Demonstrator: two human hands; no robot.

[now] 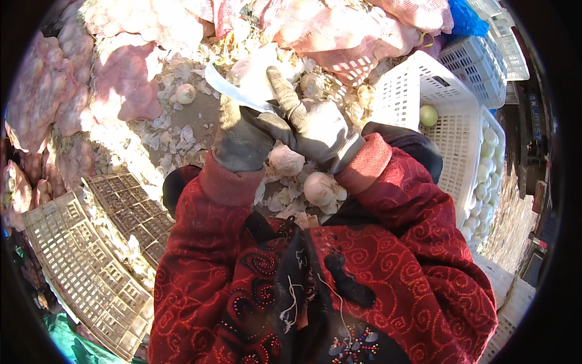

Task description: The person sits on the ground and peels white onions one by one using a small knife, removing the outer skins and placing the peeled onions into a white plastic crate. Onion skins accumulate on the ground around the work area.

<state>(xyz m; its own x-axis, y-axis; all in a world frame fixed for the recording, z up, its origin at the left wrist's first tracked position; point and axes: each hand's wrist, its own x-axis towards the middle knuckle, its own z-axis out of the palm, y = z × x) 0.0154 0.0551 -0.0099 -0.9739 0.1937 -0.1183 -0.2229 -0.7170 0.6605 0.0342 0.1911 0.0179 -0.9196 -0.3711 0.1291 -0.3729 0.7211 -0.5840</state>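
My right hand (pixel 313 123), in a soiled knit work glove, grips a knife with a curved blade (pixel 234 92) at its handle end. The blade points left across the fingers of my gloved left hand (pixel 243 132). A pale onion (pixel 257 75), washed out by glare, lies just past the blade, in my left hand's fingers; my right index finger points up beside it. Where the hands meet, the handle is mostly hidden. Below them, between the knees, lie unpeeled onions (pixel 319 189) among loose skins. Another onion (pixel 185 93) sits on the ground to the left.
Onion-filled pink mesh sacks (pixel 122 82) lie left and ahead. At right stands a white plastic crate (pixel 448 136) with one peeled onion (pixel 428 115) inside; beyond it, another crate is full of pale onions (pixel 486 170). Slatted plastic crates (pixel 86 273) lie at lower left.
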